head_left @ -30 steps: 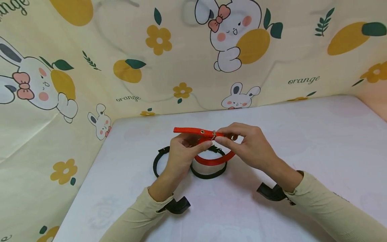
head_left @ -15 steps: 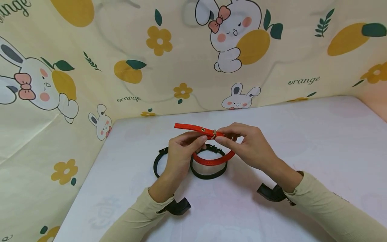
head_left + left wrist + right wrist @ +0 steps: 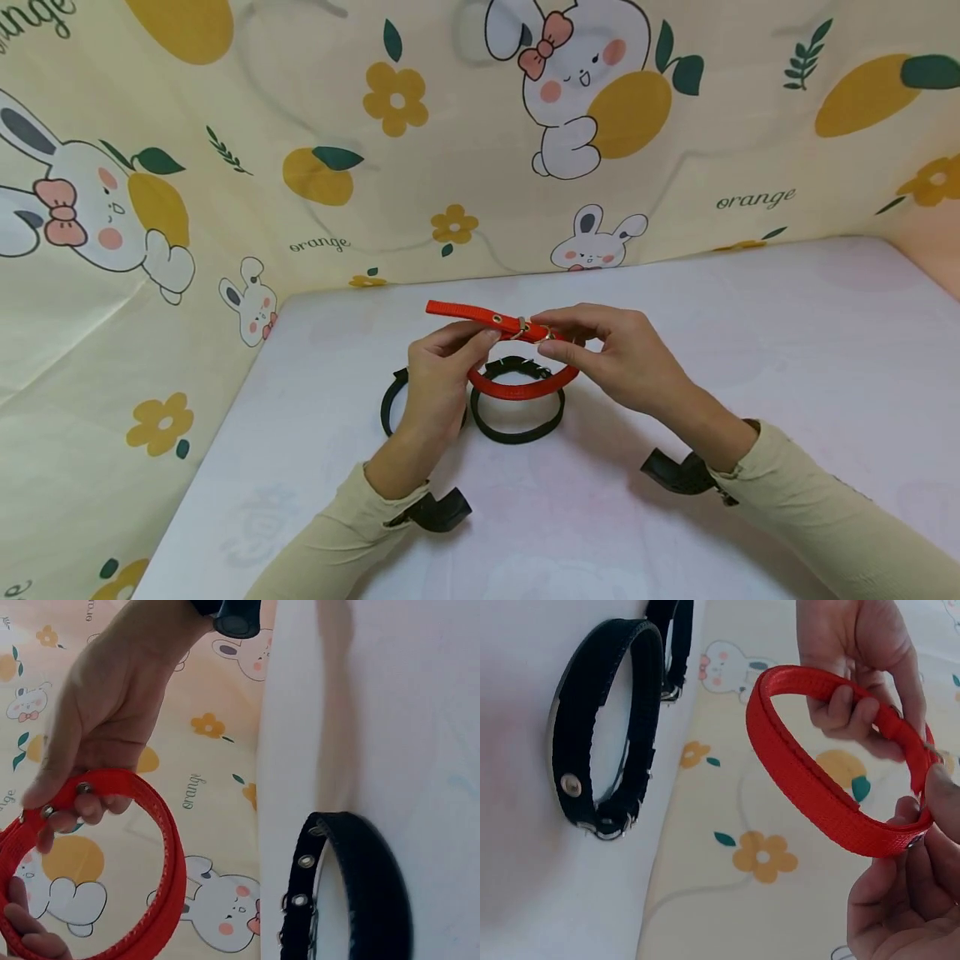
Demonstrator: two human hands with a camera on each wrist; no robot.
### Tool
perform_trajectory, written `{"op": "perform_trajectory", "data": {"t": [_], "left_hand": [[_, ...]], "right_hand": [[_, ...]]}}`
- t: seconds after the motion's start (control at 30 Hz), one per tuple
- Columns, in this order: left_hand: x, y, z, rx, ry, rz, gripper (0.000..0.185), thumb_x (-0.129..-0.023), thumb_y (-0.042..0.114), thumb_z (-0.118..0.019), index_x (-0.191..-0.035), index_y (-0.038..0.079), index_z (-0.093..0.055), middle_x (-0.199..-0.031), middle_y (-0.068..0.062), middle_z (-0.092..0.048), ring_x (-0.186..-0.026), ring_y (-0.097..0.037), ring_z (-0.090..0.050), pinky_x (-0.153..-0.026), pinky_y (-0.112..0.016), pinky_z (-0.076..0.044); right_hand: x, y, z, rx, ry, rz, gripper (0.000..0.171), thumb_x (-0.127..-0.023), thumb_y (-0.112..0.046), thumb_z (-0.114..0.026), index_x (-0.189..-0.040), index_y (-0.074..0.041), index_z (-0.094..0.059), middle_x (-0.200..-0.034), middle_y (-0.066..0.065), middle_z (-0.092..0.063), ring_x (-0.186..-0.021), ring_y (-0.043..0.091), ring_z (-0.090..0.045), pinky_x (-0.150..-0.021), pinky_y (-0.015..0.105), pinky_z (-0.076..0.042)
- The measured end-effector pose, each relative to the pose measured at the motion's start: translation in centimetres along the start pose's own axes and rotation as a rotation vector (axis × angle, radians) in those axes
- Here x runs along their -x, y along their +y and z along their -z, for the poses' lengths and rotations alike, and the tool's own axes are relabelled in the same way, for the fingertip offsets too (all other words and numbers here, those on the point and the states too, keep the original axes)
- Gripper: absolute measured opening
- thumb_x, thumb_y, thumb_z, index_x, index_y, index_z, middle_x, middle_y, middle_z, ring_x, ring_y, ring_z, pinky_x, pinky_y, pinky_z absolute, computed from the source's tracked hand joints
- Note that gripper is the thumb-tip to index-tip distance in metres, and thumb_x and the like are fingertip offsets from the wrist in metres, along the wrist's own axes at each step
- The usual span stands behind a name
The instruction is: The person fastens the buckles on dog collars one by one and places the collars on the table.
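Observation:
A red pet collar, fastened into a loop, is held above the table. Its loose strap end, with a metal eyelet, points left past the silver buckle. My left hand pinches the strap just left of the buckle, thumb in front. On the other side, my right hand pinches the band beside the metal ring. In the right wrist view both hands grip the red collar along one side, while the rest of the loop hangs free. Below it lies a black collar, looped and buckled.
Another black collar lies to the left, partly hidden behind my left hand. The white tabletop meets a patterned cloth backdrop at its far and left edges. Black wrist mounts hang under both cuffs.
My left hand and the red collar have shifted slightly left. The right fingers now grip the band right of the buckle, leaving the buckle and ring more exposed. The black collars stay put.

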State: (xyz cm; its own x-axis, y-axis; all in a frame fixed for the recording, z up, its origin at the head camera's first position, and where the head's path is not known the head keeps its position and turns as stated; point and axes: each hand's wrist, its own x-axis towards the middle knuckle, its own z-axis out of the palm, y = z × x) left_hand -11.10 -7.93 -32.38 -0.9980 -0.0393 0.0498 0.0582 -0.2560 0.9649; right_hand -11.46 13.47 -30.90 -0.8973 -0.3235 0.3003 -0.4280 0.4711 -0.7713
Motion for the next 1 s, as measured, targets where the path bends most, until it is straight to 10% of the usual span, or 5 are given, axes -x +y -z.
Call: {"op": "perform_trajectory", "data": {"t": [0.33,0.6,1.0], "left_hand": [[-0.2,0.5,0.0,0.073,-0.007,-0.016,0.013,-0.091,0.003,-0.069,-0.099,0.009,-0.076,-0.081,0.003,-0.069,-0.073,-0.016,-0.05,-0.066,-0.024,-0.044],[-0.4,0.4,0.5,-0.052,-0.094,-0.02,0.036,-0.086,-0.004,-0.072,-0.121,0.002,-0.066,-0.105,0.001,-0.073,-0.103,-0.02,-0.064,-0.091,-0.031,-0.052],[-0.7,0.9,0.8,-0.145,-0.011,0.008,0.034,-0.081,-0.003,-0.078,-0.114,0.0,-0.07,-0.089,0.005,-0.073,-0.095,-0.017,-0.066,-0.084,-0.031,-0.052]], "right_hand": [[0.0,0.1,0.5,0.024,0.046,0.011,0.02,-0.09,-0.026,-0.075,-0.109,-0.024,-0.076,-0.088,-0.007,-0.073,-0.079,0.011,-0.06,-0.061,0.024,-0.044],[-0.2,0.2,1.0,0.037,0.06,0.018,0.019,-0.091,-0.025,-0.074,-0.11,-0.022,-0.075,-0.096,-0.006,-0.074,-0.079,0.009,-0.065,-0.067,0.023,-0.05],[-0.5,0.4,1.8,0.027,0.086,-0.009,0.017,-0.091,-0.023,-0.075,-0.107,-0.021,-0.076,-0.101,-0.003,-0.073,-0.081,0.012,-0.068,-0.069,0.022,-0.051]]}}
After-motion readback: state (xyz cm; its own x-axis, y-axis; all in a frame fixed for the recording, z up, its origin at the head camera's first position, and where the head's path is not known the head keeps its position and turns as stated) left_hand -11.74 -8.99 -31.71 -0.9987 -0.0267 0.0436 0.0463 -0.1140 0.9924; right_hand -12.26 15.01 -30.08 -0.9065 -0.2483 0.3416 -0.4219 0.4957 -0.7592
